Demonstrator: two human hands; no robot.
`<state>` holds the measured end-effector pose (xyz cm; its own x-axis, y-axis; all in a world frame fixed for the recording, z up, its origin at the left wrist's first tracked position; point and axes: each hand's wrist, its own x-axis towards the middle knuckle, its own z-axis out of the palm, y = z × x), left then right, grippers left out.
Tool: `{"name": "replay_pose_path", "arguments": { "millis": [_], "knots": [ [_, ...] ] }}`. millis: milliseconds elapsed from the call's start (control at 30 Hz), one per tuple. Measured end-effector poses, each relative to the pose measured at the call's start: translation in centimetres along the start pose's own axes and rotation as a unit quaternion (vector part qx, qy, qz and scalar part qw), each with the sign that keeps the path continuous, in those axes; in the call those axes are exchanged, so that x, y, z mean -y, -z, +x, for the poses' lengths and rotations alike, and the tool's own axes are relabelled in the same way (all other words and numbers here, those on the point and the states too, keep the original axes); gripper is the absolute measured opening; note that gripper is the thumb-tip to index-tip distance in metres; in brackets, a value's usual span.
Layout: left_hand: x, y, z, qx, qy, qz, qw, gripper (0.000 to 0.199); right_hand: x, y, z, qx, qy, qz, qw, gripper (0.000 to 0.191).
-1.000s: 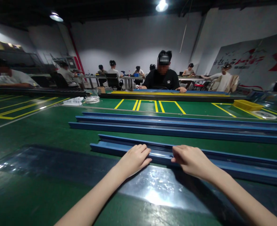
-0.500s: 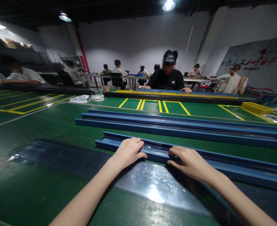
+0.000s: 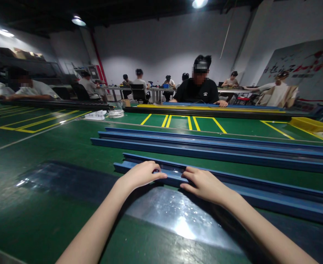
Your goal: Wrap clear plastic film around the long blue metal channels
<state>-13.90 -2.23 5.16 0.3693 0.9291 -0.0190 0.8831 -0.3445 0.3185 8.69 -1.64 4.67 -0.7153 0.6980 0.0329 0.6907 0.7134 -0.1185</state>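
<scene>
A long blue channel (image 3: 249, 191) lies across the green table, its left end in front of me. My left hand (image 3: 141, 173) is on it near that end, fingers curled into the groove and thumb along the near wall. Close to its right, my right hand (image 3: 201, 183) has its fingers bent over the channel and its thumb at the near edge. Fingertips of both hands are partly hidden in the groove. A clear plastic strip (image 3: 161, 209) lies flat on the table, nearer to me, under my forearms.
More blue channels (image 3: 156, 147) lie parallel behind. Across the table (image 3: 59, 141), a person in black (image 3: 198, 91) sits at yellow, blue and black profiles (image 3: 232, 113). A yellow tray (image 3: 311, 124) is at right, with a white coil (image 3: 116, 114) and bag (image 3: 95, 115) toward the left.
My right hand has slid left along the channel, closer to my left hand. My left hand has shifted slightly left and turned flatter. The whole view has shifted a little.
</scene>
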Motion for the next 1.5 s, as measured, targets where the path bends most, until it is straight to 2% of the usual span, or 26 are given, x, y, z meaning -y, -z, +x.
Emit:
{"name": "replay_pose_path", "arguments": {
  "millis": [233, 467, 533, 667, 733, 867, 1000, 1233, 1300, 1400, 1500],
  "knots": [
    [2.0, 1.2, 0.0, 0.03, 0.059, -0.064, 0.996, 0.044, -0.1, 0.0, 0.6, 0.013, 0.016, 0.006, 1.0, 0.035],
    [2.8, 0.8, 0.2, 0.018, 0.068, -0.065, 0.995, 0.039, 0.9, 0.2, 1.7, 0.016, 0.043, -0.004, 0.999, 0.039],
    [3.0, 0.8, 0.2, 0.013, 0.069, -0.067, 0.995, 0.038, 1.3, 0.6, 2.1, -0.005, 0.046, -0.01, 0.999, 0.038],
    [3.3, 1.1, 0.1, 0.013, 0.087, -0.067, 0.994, 0.038, 1.6, 1.4, 2.8, -0.094, 0.053, -0.025, 0.994, 0.035],
    [3.5, 1.2, 0.1, 0.006, 0.105, -0.062, 0.992, 0.039, 1.4, 1.3, 3.0, -0.119, 0.059, -0.023, 0.991, 0.036],
    [4.2, 1.3, 0.1, -0.004, 0.129, -0.059, 0.99, 0.04, 1.1, 0.1, 3.4, -0.092, 0.061, 0.008, 0.994, 0.051],
    [4.6, 1.1, 0.1, -0.006, 0.142, -0.065, 0.988, 0.041, 1.1, -1.1, 3.6, -0.067, 0.032, 0.019, 0.997, 0.062],
    [3.8, 1.1, -0.1, -0.013, 0.156, -0.018, 0.987, 0.038, 0.8, -1.5, 3.6, -0.079, 0.028, 0.027, 0.996, 0.061],
    [3.7, 1.1, -0.2, -0.016, 0.154, -0.008, 0.988, 0.037, 0.8, -1.4, 3.4, -0.098, 0.039, 0.021, 0.994, 0.059],
    [3.8, 1.0, -0.1, -0.017, 0.152, -0.006, 0.988, 0.037, 1.4, -1.1, 3.1, -0.137, 0.084, -0.002, 0.987, 0.043],
    [4.0, 0.8, 0.0, -0.016, 0.153, -0.009, 0.988, 0.038, 2.4, -0.9, 2.9, -0.105, 0.105, -0.014, 0.989, 0.024]
  ]
}}
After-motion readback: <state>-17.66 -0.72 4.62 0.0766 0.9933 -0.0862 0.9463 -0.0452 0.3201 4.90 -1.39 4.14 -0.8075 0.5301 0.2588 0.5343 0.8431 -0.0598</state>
